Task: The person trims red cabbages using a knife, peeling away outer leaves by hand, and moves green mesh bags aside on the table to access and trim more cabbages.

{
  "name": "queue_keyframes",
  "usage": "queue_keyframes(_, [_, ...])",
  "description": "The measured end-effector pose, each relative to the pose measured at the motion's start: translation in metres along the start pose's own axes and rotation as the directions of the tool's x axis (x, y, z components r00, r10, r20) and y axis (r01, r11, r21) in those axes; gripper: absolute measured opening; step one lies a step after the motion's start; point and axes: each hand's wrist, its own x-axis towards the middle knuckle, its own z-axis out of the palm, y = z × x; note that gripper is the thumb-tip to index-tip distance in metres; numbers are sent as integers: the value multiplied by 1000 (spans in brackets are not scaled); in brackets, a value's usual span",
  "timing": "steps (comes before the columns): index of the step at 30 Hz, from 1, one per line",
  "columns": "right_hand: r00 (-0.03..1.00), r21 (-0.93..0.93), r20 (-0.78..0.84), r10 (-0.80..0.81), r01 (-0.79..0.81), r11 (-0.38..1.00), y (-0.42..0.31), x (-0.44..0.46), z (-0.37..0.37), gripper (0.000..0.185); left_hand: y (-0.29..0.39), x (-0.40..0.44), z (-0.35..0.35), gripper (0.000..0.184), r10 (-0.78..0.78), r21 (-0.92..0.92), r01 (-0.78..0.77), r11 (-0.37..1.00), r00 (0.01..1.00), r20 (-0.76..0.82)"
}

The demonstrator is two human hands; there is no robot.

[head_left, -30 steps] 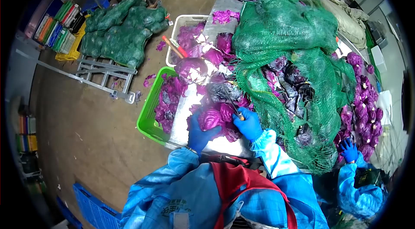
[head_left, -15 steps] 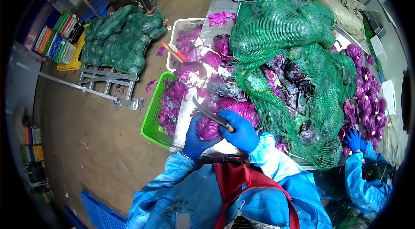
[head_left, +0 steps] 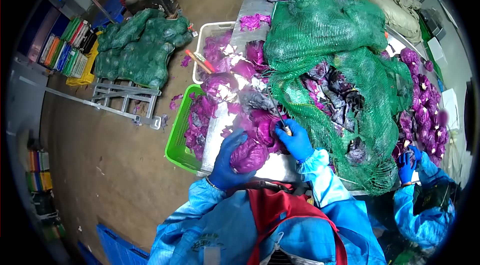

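Metal tabletop [head_left: 214,137], centre, supports a green mesh sack [head_left: 325,27], upper right. At lower centre, the left hand [head_left: 225,164] cups a red cabbage [head_left: 250,156], fingers curved, presumably steadying it. The right hand [head_left: 296,142] wraps its fingers around a knife [head_left: 287,130], pointed up-frame; one frame earlier, it crossed the cabbage.

Produce workroom: cabbages [head_left: 249,158], net sacks [head_left: 327,22]

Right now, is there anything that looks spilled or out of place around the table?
Yes: a few purple leaf scraps lie on the floor near the green basket, outside it, while similar leaves are heaped inside. They look dropped or spilled.
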Motion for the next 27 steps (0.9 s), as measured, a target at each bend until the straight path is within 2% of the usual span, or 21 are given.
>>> queue_keyframes(1, [999,151,14,-47,44,988,-22,-4,0,26,1,2,-1,81,18,33,-19,999,1000,16])
queue_keyframes(2, [984,256,164,67,-108,961,-51,-9,0,31,-1,3,0,80,44,38,-45,998,999,25])
queue_keyframes(5, [945,-73,327,-3,29,997,-50,-7,4,27,-2,6,-1,80,70,89,-78,993,993,91])
queue_keyframes(8, [906,0,407,114,-125,992,-61,-7,-3,24,-3,4,-2,79,87,102,-100,990,988,129])
queue_keyframes(11, [941,-216,332,-68,146,966,-44,-12,2,19,-3,1,-1,78,62,74,-74,995,986,157])
queue_keyframes(12, [953,-283,287,-103,187,941,-44,-13,1,18,-2,2,-1,80,59,73,-72,995,984,169])
queue_keyframes(13, [975,-224,223,-12,63,973,-39,-12,-1,19,-1,3,1,81,59,70,-73,995,982,181])
queue_keyframes(15, [977,-80,118,176,-167,983,-14,-5,-5,21,-2,-2,4,84,-25,-144,33,989,998,58])
queue_keyframes(16, [990,-129,7,139,-137,982,17,0,-6,23,-4,-6,5,86,-81,-250,78,965,997,1])
queue_keyframes(18, [975,-163,-7,221,-219,962,24,-1,-19,26,-30,-16,10,87,-369,-599,252,760,926,-79])
queue_keyframes(19, [964,-147,-7,265,-263,953,25,-2,-22,26,-22,-16,9,84,-469,-739,276,614,881,-61])
queue_keyframes(20, [972,-134,-48,229,-234,963,25,-5,-22,25,-14,-15,9,82,-563,-855,262,448,825,-43])
queue_keyframes(21, [975,-183,-38,217,-221,958,26,-5,-25,29,-27,-24,5,75,-610,-954,268,132,781,135])
queue_keyframes(23, [975,-219,-177,131,-169,961,2,-9,-22,34,-25,-13,9,69,-636,-986,28,-164,761,127])
queue_keyframes(24, [988,-150,-149,42,-65,987,-9,-10,-20,36,-29,-14,9,66,-641,-974,-7,-226,754,143])
queue_keyframes(26, [984,-9,-118,-136,135,991,-33,-13,-15,41,-28,-12,11,66,-662,-995,38,-89,744,88])
queue_keyframes(27, [998,72,32,-48,46,996,-52,-15,-13,47,-27,-11,12,66,-668,-998,65,-24,741,65])
